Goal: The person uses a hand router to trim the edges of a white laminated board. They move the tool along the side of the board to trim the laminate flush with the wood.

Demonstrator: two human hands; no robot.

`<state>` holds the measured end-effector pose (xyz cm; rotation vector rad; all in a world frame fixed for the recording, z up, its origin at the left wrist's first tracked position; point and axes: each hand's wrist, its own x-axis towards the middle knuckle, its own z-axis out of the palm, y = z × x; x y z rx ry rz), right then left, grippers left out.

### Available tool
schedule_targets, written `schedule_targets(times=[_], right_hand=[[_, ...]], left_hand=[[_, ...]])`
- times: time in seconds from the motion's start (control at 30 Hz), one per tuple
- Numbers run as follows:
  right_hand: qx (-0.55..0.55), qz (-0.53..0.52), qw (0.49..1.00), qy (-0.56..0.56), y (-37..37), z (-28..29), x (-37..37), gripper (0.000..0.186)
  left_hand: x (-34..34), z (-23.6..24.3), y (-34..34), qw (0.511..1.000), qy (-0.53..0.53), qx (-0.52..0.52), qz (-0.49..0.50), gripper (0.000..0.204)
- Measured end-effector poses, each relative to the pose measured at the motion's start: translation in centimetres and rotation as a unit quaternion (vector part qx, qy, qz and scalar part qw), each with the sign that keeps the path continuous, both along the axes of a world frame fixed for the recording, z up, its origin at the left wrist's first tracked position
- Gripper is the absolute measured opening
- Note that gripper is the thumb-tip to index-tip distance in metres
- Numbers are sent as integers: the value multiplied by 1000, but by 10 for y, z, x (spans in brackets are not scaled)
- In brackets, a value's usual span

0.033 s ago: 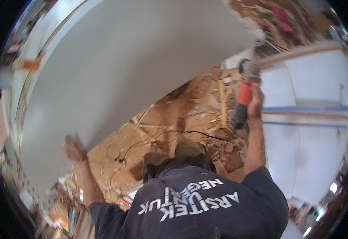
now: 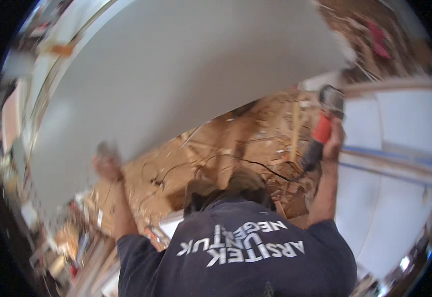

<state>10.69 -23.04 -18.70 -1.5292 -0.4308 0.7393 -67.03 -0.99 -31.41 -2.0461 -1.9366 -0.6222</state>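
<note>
A large smooth grey panel (image 2: 176,64) fills the upper left, its near edge running slantwise in front of me. My right hand (image 2: 334,141) grips an angle grinder (image 2: 322,129) with a red and black body. The grinder's round head points away from me, close to the panel's right end; whether it touches anything cannot be told. A dark cord (image 2: 270,171) runs left from its rear end. At the panel's near left edge is my left hand (image 2: 108,167), smeared by motion. A greyish blur shows by its fingertips, perhaps a shadow or something held.
Wood scraps and sawdust litter the brown floor (image 2: 226,141), with a narrow wooden strip (image 2: 295,128) on it. To the right lie white panels (image 2: 409,119) with blue edge strips. Loose offcuts (image 2: 67,237) pile up at lower left. A pink item (image 2: 378,39) lies far right.
The whole view has shifted, so the panel, floor and both hands sit farther right and mostly lower. The grinder stays in my right hand; my left hand stays by the panel's edge.
</note>
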Motion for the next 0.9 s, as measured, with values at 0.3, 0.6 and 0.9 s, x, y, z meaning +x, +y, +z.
schedule_targets(times=[0.3,0.6,0.9], right_hand=[[-4,159,987,19,11,-23,-207,59],[-75,371,922,-85,52,15,-528,43],[-108,420,888,-154,67,9,-706,50]], left_hand=[[17,90,-106,975,93,-132,-150,71],[-184,80,-1,996,-64,-22,61,78],[-197,61,25,984,-118,-91,93,91]])
